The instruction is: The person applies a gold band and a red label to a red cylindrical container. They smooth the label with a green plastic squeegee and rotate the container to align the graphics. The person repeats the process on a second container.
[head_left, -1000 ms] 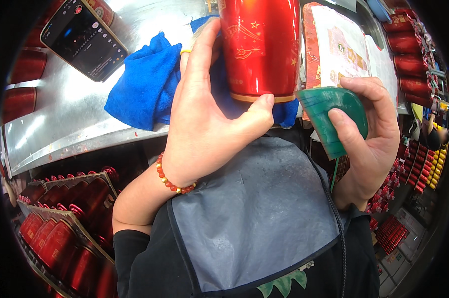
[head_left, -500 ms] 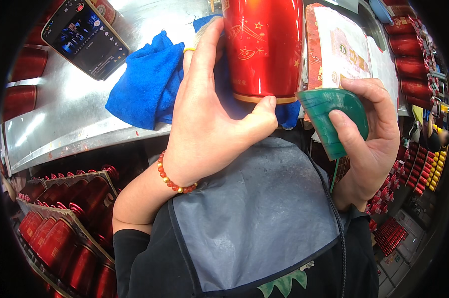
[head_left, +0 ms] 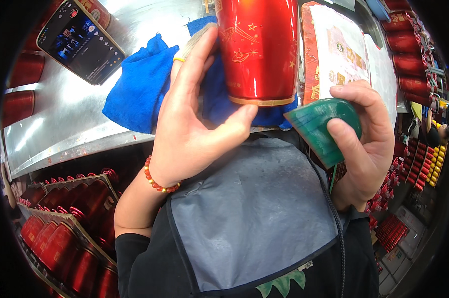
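Observation:
A glossy red jar (head_left: 259, 54) with fine gold drawings of stars and a planet lies over a blue cloth (head_left: 137, 84), its gold-rimmed end towards me. Beside it my left hand (head_left: 194, 109) is open, thumb spread from the fingers. The thumb tip is by the gold rim; whether it touches cannot be told. A pale covering with a yellow band sits on one of its fingers. Between thumb and fingers my right hand (head_left: 363, 129) grips a green scraper (head_left: 328, 124), its straight edge facing left, just below and right of the jar.
A phone (head_left: 80, 42) with a lit screen leans at the table's far left. Printed white papers (head_left: 338, 44) lie right of the jar on the metal table (head_left: 50, 134). Racks of red jars (head_left: 55, 243) stand lower left, and more red jars (head_left: 408, 59) line the right.
My left hand has shifted left and slightly down, its thumb drawing away from the jar's rim. The scraper has tilted and moved a little left and down in my right hand.

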### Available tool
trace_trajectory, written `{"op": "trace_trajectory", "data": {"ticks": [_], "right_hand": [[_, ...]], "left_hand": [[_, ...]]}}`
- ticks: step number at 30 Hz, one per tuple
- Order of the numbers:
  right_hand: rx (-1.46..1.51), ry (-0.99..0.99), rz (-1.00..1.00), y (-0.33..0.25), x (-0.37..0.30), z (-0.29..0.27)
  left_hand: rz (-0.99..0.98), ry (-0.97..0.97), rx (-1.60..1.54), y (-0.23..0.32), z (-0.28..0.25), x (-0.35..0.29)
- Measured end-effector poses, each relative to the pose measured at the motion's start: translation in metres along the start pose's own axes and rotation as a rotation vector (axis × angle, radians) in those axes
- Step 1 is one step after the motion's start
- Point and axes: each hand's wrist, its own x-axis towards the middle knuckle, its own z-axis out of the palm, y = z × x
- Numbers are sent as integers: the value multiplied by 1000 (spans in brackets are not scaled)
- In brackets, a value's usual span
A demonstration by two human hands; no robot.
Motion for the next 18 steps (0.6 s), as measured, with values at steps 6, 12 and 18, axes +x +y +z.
{"op": "trace_trajectory", "data": {"ticks": [6,12,18], "right_hand": [[-83,-90,56,10,7,1],[-85,-107,86,9,3,12],[650,-117,200,9,-9,17]], "left_hand": [[64,5,214,4,-4,-7],[227,22,513,7,-2,-4],[364,47,605,8,-2,-1]]}}
